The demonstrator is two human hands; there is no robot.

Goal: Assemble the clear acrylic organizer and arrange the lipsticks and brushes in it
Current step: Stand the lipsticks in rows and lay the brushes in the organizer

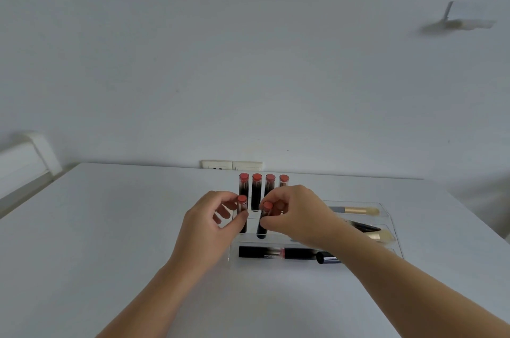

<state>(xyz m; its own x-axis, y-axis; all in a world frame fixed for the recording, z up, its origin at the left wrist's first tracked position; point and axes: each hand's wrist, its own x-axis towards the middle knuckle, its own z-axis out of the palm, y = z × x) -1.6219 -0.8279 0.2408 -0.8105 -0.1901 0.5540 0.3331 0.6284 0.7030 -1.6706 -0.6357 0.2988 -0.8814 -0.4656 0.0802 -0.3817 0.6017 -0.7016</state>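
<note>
White wall fills most of our view, with a pale tabletop (110,227) below it and a white double socket plate (231,165) at the far edge. On the tabletop sits the clear acrylic organizer (386,216), its walls hard for us to trace against the white.

We count six upright black lipstick tubes with coral-red tops: four in a back row (263,186) and two in front. Our left hand (209,224) pinches the front left tube (242,213) between thumb and fingers; our right hand (296,215) pinches the front right tube (263,220) the same way. Both grips are closed snugly round the tube bodies, and both tubes stand in the organizer's left part, just ahead of the back row.

We count three makeup brushes in the right-hand compartments: a gold-handled brush with cream bristles (356,210) lying at the back, a dark-handled brush (364,226) and another cream-bristled brush (383,237), both partly hidden by our right wrist. Two long black tubes lie in the front tray: a black one with a pink window (276,252) and a dark one (327,257) cut off by the forearm.

Bare tabletop spreads left of the organizer and toward us; the right table edge runs near the organizer's right wall.
</note>
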